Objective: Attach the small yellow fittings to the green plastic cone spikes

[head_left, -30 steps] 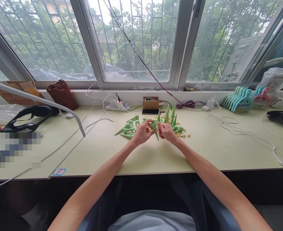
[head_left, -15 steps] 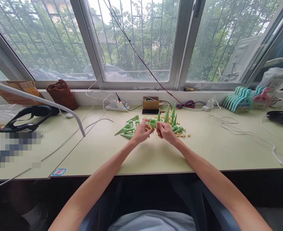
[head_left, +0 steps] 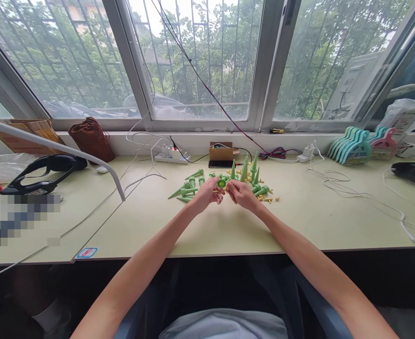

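Observation:
My left hand (head_left: pixel 207 194) and my right hand (head_left: pixel 240 194) meet above the pale green table (head_left: pixel 228 226), both closed around one green cone spike (head_left: pixel 222 183). Its round open end faces me and shows a yellow spot inside. Behind the hands lies a pile of green cone spikes (head_left: pixel 189 186), some lying flat to the left. Others stand upright as standing cones (head_left: pixel 248 168) at the back right. Small yellow parts (head_left: pixel 269 198) are scattered to the right of my right hand.
White cables (head_left: pixel 352 188) trail across the table on both sides. A power strip (head_left: pixel 172 155) and a small cardboard box (head_left: pixel 221 152) sit by the windowsill. A black headset (head_left: pixel 41 172) lies left, a brown pouch (head_left: pixel 91 138) behind it, stacked teal and pink plastic items (head_left: pixel 355 145) far right.
The green cone was turned in my hands: its tip pointed down toward me a second ago, now its open round end faces me. Both hands rose slightly toward the pile.

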`<act>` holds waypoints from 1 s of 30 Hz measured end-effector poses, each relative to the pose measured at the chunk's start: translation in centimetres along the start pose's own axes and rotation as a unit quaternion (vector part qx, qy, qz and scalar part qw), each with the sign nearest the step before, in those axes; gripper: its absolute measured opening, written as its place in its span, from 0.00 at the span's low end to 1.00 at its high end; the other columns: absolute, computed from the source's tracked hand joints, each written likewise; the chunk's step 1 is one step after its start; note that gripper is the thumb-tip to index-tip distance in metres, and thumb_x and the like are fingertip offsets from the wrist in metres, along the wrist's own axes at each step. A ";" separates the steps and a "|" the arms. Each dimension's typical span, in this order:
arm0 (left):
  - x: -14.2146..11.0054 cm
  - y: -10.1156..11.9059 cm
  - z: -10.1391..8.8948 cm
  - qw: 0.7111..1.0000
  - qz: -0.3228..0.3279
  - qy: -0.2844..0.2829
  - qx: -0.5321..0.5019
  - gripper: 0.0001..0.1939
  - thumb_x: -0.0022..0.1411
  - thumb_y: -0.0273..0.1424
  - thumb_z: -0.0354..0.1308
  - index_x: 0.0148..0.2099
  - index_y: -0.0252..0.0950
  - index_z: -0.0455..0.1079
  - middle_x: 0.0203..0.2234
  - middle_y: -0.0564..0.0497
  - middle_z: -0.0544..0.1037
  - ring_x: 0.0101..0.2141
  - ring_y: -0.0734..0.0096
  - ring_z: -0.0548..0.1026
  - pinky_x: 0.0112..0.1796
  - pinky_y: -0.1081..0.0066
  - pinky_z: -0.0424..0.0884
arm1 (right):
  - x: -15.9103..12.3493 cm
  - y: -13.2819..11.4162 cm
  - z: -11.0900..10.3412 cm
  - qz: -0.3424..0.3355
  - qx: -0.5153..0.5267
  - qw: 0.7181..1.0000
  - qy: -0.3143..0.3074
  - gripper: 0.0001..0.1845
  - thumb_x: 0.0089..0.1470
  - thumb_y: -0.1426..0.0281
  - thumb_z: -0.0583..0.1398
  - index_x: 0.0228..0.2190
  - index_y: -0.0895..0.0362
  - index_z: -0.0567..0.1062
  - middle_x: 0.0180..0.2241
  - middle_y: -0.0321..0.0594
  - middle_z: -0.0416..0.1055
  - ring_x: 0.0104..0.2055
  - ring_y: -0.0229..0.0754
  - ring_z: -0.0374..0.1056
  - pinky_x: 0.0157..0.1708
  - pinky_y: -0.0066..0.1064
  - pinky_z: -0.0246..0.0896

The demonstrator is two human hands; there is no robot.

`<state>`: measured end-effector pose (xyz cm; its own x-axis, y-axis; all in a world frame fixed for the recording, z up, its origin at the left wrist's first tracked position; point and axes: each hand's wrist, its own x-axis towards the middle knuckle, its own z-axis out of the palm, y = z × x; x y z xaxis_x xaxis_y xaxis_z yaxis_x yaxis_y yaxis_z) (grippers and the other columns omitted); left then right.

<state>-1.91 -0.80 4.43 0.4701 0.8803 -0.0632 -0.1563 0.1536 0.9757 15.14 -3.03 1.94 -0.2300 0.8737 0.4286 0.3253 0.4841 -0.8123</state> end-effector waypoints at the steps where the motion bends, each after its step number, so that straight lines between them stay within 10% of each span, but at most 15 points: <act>1: -0.1 0.1 0.0 1.000 0.001 -0.004 0.003 0.19 0.60 0.46 0.58 0.41 0.38 0.56 0.24 0.52 0.74 0.16 0.75 0.70 0.19 0.73 0.66 | 0.0 0.0 0.0 0.000 -0.003 1.000 0.000 0.26 0.63 0.48 0.48 0.23 0.54 0.61 0.17 0.31 0.61 0.15 0.33 0.57 0.20 0.27 0.54; 20: -0.9 0.0 0.0 0.963 0.129 -0.041 0.234 0.24 0.62 0.40 0.57 0.55 0.42 0.53 0.34 0.54 0.68 0.21 0.79 0.73 0.19 0.78 0.64 | 0.2 0.6 -0.1 0.042 -0.018 0.999 0.017 0.29 0.61 0.46 0.48 0.19 0.54 0.60 0.14 0.32 0.58 0.15 0.34 0.56 0.18 0.28 0.51; 30: -0.9 -0.6 0.1 0.923 0.219 0.006 0.316 0.16 0.59 0.32 0.59 0.46 0.40 0.58 0.44 0.47 0.74 0.18 0.83 0.67 0.21 0.76 0.65 | 0.3 0.6 0.1 0.037 -0.049 0.998 0.028 0.28 0.62 0.50 0.48 0.17 0.54 0.59 0.14 0.33 0.58 0.17 0.35 0.57 0.20 0.28 0.49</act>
<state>-2.15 -1.69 3.97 0.4712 0.8013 0.3687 0.2107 -0.5082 0.8351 15.20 -2.46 1.57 -0.1510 0.9068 0.3936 0.4281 0.4188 -0.8008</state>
